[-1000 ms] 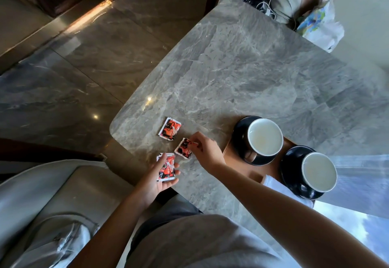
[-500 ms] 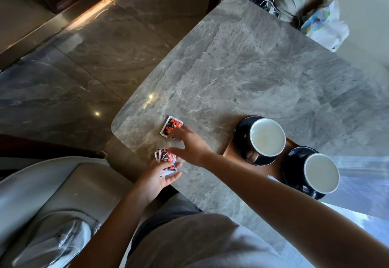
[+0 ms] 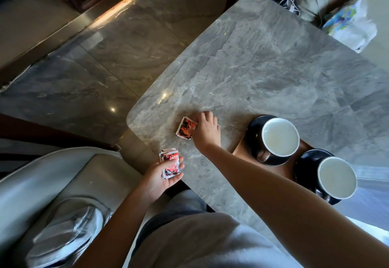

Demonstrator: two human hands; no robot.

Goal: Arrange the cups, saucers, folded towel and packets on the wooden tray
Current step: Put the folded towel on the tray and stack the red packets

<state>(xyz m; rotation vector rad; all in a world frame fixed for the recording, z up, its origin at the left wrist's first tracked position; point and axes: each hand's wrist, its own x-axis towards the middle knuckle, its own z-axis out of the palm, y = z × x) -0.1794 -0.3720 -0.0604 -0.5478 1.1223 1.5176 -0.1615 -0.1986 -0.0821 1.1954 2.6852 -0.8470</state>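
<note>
Marble table point(image 3: 263, 68); right fingers point(image 3: 202, 118) pinch packet point(image 3: 185, 129), print unreadable; left fingers point(image 3: 176, 181) grip packet stack point(image 3: 171, 163)

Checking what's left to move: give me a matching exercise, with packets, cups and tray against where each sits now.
Things:
1. lone packet
2. packet stack
3. cups
4. tray

Places:
A. under the saucers, on the table
B. held in the left hand
C. flat on the table, right hand grasping its edge
D. standing on the black saucers

Pairs: 1-C, 2-B, 3-D, 4-A
</note>
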